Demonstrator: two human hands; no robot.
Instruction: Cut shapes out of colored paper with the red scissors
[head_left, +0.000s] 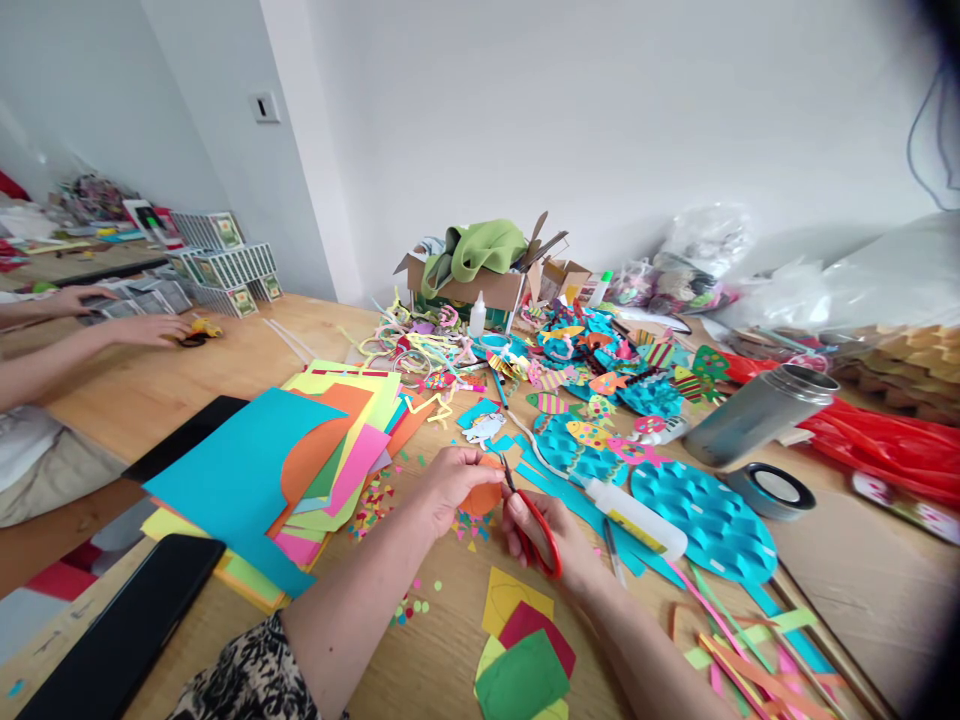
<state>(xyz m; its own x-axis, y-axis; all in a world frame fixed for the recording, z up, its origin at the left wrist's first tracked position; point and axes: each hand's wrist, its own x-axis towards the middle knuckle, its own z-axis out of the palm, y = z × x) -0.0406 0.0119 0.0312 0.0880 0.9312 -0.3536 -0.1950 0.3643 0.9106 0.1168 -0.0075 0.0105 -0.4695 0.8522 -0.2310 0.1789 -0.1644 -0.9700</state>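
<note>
My left hand (450, 490) pinches a small piece of orange paper (481, 497) above the table. In my right hand (551, 535) is a pair of scissors with red handles (541, 540); their dark blades meet the paper's upper right edge. Scattered below are tiny coloured paper bits (375, 510). Nearer to me lie several cut paper pieces, a green one (523, 677) on top of a dark red one (546, 632) and yellow ones. A white fish cutout (484, 428) rests just beyond my hands, and a white glue bottle (637, 521) lies to their right.
To the left, coloured paper sheets (232, 450) are stacked beside a black phone-like slab (127, 630). Turquoise textured discs (705, 515), a metal flask (761, 412) and a tape roll (771, 490) occupy the right. A full cardboard box (465, 285) stands behind. Another person's hands (146, 330) are at far left.
</note>
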